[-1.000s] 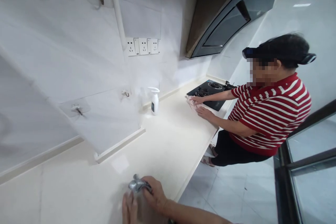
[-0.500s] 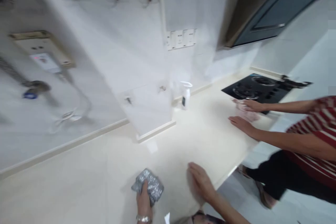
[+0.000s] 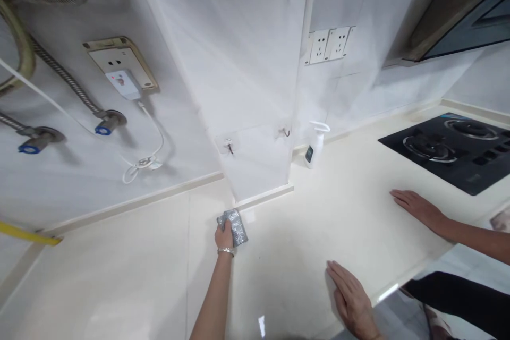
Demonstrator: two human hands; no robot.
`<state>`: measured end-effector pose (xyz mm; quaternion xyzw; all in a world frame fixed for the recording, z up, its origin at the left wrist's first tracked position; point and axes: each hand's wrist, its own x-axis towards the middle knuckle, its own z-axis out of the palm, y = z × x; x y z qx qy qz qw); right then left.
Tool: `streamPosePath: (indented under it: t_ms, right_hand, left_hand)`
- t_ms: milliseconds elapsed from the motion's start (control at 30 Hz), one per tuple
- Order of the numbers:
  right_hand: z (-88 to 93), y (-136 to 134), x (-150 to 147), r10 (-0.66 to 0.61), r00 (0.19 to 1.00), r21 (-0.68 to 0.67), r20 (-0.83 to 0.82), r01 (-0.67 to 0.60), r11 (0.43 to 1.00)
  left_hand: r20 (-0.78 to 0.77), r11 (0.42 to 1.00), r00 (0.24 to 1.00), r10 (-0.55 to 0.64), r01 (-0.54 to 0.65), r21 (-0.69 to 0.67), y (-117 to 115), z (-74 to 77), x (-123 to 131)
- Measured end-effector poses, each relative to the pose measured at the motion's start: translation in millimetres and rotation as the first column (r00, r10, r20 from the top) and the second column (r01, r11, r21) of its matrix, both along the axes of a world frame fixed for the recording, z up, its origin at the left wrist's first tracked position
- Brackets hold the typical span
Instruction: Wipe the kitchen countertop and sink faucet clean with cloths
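A silvery grey cleaning cloth (image 3: 238, 227) lies folded under my left hand (image 3: 224, 235), whose fingers grip it against the cream countertop (image 3: 298, 244). Both are close to the bottom corner of the white wall pillar (image 3: 258, 164). A bracelet circles my left wrist. Farther right, my right hand (image 3: 350, 295) rests flat by the counter's front edge, fingers stretched out and holding nothing.
A white spray bottle (image 3: 314, 146) stands against the back wall. A co-worker's hand (image 3: 418, 210) lies on the counter at right, near the black gas hob (image 3: 434, 143). Pipe valves (image 3: 109, 122), a plugged-in charger (image 3: 123, 84) and a yellow pipe (image 3: 30, 234) are at left.
My left hand has pushed the cloth forward to the pillar's foot. The camera view has turned left. The co-worker's other hand and the pink cloth have left the hob's edge.
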<state>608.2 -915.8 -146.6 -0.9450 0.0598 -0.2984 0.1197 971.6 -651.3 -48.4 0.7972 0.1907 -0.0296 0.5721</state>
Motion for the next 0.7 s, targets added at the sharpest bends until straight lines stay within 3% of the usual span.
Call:
streamPosePath:
  t_ms: [200, 433, 700]
  right_hand:
    - [11.3, 1, 0, 0.002, 1.0, -0.019, -0.004, -0.002, 1.0]
    - [18.5, 3, -1, -0.008, 0.999, -0.021, -0.052, 0.007, 1.0]
    - [23.1, 4, -2, -0.015, 0.996, 0.001, -0.086, 0.016, 1.0]
  left_hand:
    - [0.003, 0.996, 0.999, -0.045, 0.045, -0.078, -2, -1.6, 19]
    - [-0.032, 0.995, 0.998, -0.06, 0.057, -0.078, -4, -4.5, 48]
    - [-0.078, 0.997, 0.997, 0.0, -0.006, -0.083, -33, 1.0, 50]
